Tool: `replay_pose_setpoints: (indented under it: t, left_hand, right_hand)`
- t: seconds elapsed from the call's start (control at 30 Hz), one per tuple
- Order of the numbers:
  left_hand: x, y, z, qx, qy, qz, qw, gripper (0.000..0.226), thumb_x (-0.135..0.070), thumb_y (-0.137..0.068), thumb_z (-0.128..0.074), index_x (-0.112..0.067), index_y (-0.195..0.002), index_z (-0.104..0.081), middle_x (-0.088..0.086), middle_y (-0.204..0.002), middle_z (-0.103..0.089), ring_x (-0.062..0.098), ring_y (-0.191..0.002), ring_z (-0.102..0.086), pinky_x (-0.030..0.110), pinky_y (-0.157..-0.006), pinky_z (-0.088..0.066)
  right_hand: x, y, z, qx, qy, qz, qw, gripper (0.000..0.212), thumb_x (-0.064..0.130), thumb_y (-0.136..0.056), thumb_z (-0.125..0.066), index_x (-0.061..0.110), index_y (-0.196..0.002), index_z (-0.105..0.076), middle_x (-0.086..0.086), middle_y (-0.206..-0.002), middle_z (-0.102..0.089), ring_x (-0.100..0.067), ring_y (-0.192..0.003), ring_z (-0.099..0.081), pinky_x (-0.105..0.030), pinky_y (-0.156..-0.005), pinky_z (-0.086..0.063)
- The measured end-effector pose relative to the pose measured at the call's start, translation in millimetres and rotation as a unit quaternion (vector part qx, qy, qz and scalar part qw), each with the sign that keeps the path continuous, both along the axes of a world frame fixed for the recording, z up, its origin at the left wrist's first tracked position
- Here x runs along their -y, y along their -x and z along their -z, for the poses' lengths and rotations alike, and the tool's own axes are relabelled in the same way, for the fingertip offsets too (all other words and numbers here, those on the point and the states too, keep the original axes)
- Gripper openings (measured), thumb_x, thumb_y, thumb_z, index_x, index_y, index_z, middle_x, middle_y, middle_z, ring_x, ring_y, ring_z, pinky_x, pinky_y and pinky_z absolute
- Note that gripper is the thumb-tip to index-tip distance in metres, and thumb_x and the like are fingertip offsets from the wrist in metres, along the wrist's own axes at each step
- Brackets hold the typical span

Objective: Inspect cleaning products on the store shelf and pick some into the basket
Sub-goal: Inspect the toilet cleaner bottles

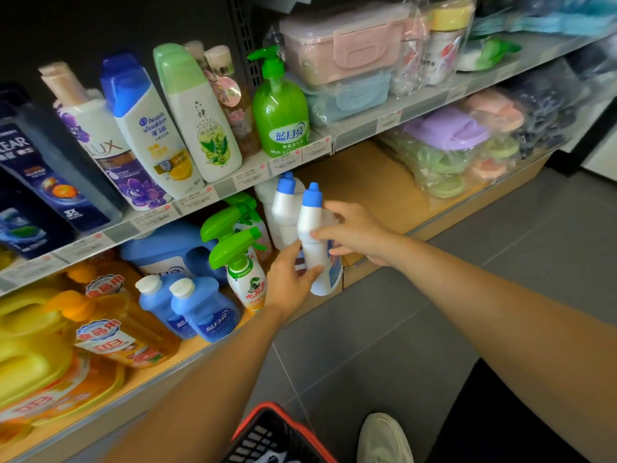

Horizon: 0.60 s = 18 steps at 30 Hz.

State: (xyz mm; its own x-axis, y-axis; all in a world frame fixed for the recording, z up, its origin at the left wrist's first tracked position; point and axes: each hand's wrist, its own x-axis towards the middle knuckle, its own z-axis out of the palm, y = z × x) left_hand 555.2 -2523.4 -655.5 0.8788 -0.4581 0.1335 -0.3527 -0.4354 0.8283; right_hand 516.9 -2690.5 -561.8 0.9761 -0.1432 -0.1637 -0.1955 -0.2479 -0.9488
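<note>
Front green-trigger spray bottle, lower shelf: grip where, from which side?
Take the white spray bottle with green trigger head at its narrow neck under the trigger, from the aisle. It stands upright at the shelf's front edge; blue plastic bottles flank one side, the left hand and right hand hold a white blue-capped bottle on the other.

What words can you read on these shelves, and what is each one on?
"LEAR" and "3X": dark bottle
"LUX": purple-flower bottle
"head & shoulders": shampoo bottle
"六神": green-capped bottle
"蓝月亮": green pump bottle
"食品用": orange bottle
Price tags and the held bottle: too blurred to read.
</note>
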Motion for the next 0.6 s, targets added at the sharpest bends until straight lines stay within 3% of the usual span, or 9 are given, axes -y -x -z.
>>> replay_pose_setpoints:
  t: [0.1, 0.2, 0.33, 0.43, 0.5, 0.57, 0.6]
  left_hand:
    - [0.9, -3.5, 3.0, 0.012, -0.004, -0.029, 0.999, 0.053, -0.011, -0.088, -0.076, -0.014, -0.137, -0.057, 0.003, -0.120, -0.056, 0.019, -0.108, -0.062, 0.038, -0.091, -0.059]
    - [8.1, 8.0, 7.5, 0.009, 0.022, -0.112, 0.993, 0.055, -0.012, -0.091, -0.072, -0.016, -0.143, -0.053, 0.007, -0.127, -0.065, 0.019, -0.105, -0.067, 0.039, -0.090, -0.058]
    - [14.8, 12.3, 11.3, -0.018, 0.012, -0.161, 0.987, 0.060, -0.031, -0.083, -0.082, -0.020, -0.138, -0.058, 0.001, -0.120, -0.070, 0.019, -0.090, -0.070, 0.036, -0.082, -0.057]
    - [15.2, 4.0, 8.9, -0.017, 0.019, -0.168, 0.985, 0.051, -0.030, -0.083, -0.083, -0.018, -0.129, -0.065, 0.005, -0.111, -0.075, 0.011, -0.078, -0.067, 0.029, -0.077, -0.055]
    - [14.4, -2.0, 9.1, -0.017, 0.017, -0.154, 0.988, 0.045, -0.025, -0.085, -0.081, -0.018, -0.127, -0.067, 0.004, -0.109, -0.076, 0.013, -0.082, -0.070, 0.033, -0.080, -0.058]
    - [14.1, -6.2, 10.8, -0.010, 0.016, -0.138, 0.990, 0.038, -0.021, -0.089, -0.077, -0.018, -0.125, -0.068, 0.003, -0.107, -0.077, 0.016, -0.088, -0.072, 0.033, -0.080, -0.059]
    - [13.7, -8.4, 12.3, -0.006, 0.019, -0.134, 0.991, 0.035, -0.019, -0.090, -0.075, -0.018, -0.125, -0.068, 0.002, -0.106, -0.077, 0.015, -0.088, -0.072, 0.026, -0.077, -0.058]
  right_hand:
    - [-0.4, -2.9, 4.2, 0.065, 0.146, -0.006, 0.987, 0.051, 0.019, -0.082, -0.077, 0.030, -0.128, -0.061, -0.001, -0.109, -0.067, -0.021, -0.105, -0.062, -0.043, -0.088, -0.055]
    - [-1.4, -12.4, 13.7, 0.067, 0.252, 0.040, 0.965, 0.064, 0.037, -0.080, -0.079, 0.032, -0.137, -0.052, -0.004, -0.113, -0.049, -0.023, -0.104, -0.054, -0.035, -0.088, -0.047]
    - [0.7, -18.6, 27.5, 0.025, 0.167, 0.060, 0.984, 0.061, 0.044, -0.073, -0.083, 0.027, -0.125, -0.055, 0.002, -0.115, -0.060, -0.020, -0.106, -0.060, -0.045, -0.092, -0.053]
    - [-0.6, -20.5, 31.3, 0.012, 0.117, 0.075, 0.990, 0.085, 0.043, -0.072, -0.085, 0.027, -0.145, -0.043, 0.005, -0.127, -0.059, -0.018, -0.117, -0.057, -0.044, -0.098, -0.052]
    - [-1.1, -24.9, 31.0, 0.008, 0.109, 0.085, 0.990, 0.091, 0.043, -0.073, -0.085, 0.025, -0.149, -0.039, 0.003, -0.133, -0.058, -0.020, -0.119, -0.057, -0.045, -0.098, -0.052]
    - [-1.8, -28.5, 30.3, 0.003, 0.091, 0.098, 0.991, 0.084, 0.039, -0.075, -0.084, 0.025, -0.147, -0.042, 0.000, -0.130, -0.062, -0.022, -0.115, -0.062, -0.047, -0.095, -0.054]
    - [-2.5, -29.7, 30.6, 0.007, 0.078, 0.105, 0.991, 0.074, 0.036, -0.077, -0.083, 0.024, -0.141, -0.048, -0.002, -0.125, -0.065, -0.022, -0.110, -0.064, -0.047, -0.092, -0.056]
